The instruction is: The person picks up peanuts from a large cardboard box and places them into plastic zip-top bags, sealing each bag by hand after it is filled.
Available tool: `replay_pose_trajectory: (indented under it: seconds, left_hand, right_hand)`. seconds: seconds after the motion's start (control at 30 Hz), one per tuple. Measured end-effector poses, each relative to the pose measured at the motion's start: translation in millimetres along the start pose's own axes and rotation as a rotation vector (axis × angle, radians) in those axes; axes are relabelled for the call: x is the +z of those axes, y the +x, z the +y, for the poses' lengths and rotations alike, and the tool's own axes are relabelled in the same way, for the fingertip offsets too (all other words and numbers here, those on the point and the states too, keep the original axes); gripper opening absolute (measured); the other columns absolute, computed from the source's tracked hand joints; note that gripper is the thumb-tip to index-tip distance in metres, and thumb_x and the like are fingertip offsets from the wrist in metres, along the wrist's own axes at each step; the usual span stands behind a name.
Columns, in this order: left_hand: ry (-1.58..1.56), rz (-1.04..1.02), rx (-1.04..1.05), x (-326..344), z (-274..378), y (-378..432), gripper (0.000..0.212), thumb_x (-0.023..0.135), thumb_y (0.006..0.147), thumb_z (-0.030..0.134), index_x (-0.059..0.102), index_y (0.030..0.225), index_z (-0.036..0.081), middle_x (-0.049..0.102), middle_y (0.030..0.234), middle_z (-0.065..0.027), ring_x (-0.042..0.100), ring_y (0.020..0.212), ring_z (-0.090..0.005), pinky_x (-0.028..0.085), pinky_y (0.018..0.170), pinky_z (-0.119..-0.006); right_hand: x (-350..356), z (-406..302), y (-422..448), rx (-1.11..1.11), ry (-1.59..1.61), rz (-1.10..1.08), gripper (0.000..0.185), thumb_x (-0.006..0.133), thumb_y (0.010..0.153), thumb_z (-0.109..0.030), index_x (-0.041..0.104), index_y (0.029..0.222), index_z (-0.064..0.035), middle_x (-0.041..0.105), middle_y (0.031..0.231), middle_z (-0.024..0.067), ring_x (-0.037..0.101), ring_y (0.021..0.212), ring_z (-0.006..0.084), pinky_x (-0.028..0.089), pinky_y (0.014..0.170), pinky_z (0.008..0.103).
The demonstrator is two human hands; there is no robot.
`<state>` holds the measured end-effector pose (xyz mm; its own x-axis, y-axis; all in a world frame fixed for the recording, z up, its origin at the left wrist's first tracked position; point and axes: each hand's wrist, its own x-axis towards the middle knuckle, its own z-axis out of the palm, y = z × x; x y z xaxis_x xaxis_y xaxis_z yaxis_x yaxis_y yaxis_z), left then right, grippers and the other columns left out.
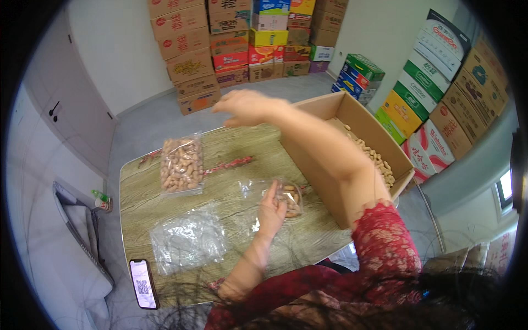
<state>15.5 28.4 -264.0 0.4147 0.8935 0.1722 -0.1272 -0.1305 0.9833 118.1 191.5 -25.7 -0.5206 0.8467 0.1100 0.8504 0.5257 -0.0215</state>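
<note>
My left hand (272,210) rests on a clear plastic bag (250,204) that lies on the table and has some unshelled peanuts (292,200) at its right end. Whether its fingers grip the film is hard to tell. My right hand (243,108), slightly blurred, is raised over the table's far edge, with no object visible in it; its forearm crosses in front of an open cardboard box (313,181). Loose peanuts (381,165) lie inside that box. A full bag of peanuts (182,165) lies at the back left. Nearer to me is a stack of flat clear bags (189,238).
A smartphone (143,284) with a lit screen lies at the near left corner of the wood-patterned table (136,206). Stacked cartons (189,66) line the far wall, and more cartons (425,88) stand at the right. A door (62,95) is at the left.
</note>
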Motion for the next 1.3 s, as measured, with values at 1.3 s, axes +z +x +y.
replay_pose_trajectory:
  seconds: [1.3]
  left_hand:
    - [-0.076, -0.041, -0.013, 9, 2, 6, 0.063, 0.046, 0.077, -0.007, 0.044, 0.140, -0.001, 0.062, 0.119, -0.0105, 0.047, 0.065, -0.0009, 0.043, 0.059, -0.017]
  right_hand:
    - [151, 182, -216, 0.690, 0.284, 0.169, 0.047, 0.069, 0.079, -0.045, 0.067, 0.108, -0.0084, 0.056, 0.112, 0.0199, 0.058, 0.104, 0.0322, 0.048, 0.092, 0.0386]
